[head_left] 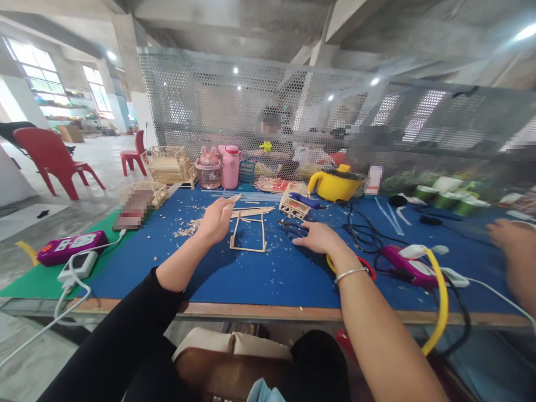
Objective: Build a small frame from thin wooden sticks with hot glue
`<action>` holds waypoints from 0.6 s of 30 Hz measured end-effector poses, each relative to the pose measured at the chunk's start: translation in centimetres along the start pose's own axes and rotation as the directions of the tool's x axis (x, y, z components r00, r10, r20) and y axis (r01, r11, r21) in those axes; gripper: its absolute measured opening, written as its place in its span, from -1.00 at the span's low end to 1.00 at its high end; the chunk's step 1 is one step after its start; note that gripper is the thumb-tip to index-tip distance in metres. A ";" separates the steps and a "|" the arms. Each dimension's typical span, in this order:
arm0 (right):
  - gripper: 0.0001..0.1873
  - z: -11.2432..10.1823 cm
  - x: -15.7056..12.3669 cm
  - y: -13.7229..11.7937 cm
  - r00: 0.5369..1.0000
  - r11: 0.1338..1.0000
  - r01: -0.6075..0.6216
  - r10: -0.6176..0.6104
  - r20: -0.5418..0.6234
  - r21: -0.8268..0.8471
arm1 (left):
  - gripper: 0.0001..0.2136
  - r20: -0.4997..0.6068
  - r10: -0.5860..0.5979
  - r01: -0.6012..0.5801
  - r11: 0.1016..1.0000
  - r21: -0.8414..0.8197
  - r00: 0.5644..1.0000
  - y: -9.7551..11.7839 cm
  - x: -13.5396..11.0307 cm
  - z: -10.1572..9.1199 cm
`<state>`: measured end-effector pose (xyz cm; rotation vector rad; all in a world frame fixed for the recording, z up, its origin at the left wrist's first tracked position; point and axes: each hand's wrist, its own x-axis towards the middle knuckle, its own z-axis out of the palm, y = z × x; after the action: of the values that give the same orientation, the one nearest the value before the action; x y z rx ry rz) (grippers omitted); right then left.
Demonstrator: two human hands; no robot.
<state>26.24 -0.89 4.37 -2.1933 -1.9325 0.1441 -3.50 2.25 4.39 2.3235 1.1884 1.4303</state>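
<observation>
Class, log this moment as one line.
left hand: curled, beside stick frame | right hand: open, flat on blue mat, near dark-handled tool | wood shavings on mat

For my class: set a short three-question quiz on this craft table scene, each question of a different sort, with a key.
1. True or false: the stick frame lies between the left hand and the right hand.
2. What colour is the pot? A red, B yellow, C green.
3. Fill in: the right wrist wears a ____.

Key: 1 true; 2 B; 3 bracelet.
</observation>
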 end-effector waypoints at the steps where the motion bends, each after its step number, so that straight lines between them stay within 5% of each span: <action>1: -0.31 0.2 -0.1 -0.3 1.000 1.000 0.000 -0.001 -0.026 -0.006 | -0.59 0.019 -0.028 0.028 0.999 0.025 0.999 0.0 0.0 0.1; 4: -0.28 0.1 -0.7 -1.9 0.953 0.990 0.134 -0.118 -0.281 0.040 | -0.53 0.085 -0.071 0.068 0.997 0.043 0.994 0.3 -0.4 0.2; 7: -0.57 -0.8 -1.5 -4.5 0.753 0.855 0.513 -0.404 -0.519 0.078 | -0.41 0.214 0.050 -0.067 0.995 0.075 0.976 0.6 -1.0 0.4; 9: -0.64 -1.2 -1.9 -6.5 0.643 0.712 0.702 -0.612 -0.459 0.034 | -0.39 0.286 0.145 -0.184 0.976 0.113 0.947 0.8 -1.4 0.6; 11: -0.69 -1.2 -2.1 -8.1 0.595 0.633 0.774 -0.740 -0.315 -0.023 | -0.42 0.313 0.213 -0.262 0.957 0.123 0.926 0.8 -1.6 0.8; 14: -0.75 -0.6 -2.1 -9.4 0.611 0.633 0.774 -0.750 -0.252 -0.009 | -0.44 0.310 0.256 -0.290 0.955 0.067 0.916 0.7 -1.7 0.9; 18: -0.81 1.0 -2.3 -9.5 0.717 0.712 0.684 -0.616 -0.327 0.160 | -0.50 0.356 0.245 -0.251 0.967 -0.030 0.902 0.5 -1.9 0.7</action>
<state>16.53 -2.00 5.40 -1.1732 -2.2455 0.0060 -3.06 0.78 2.95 2.6744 0.8283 0.9924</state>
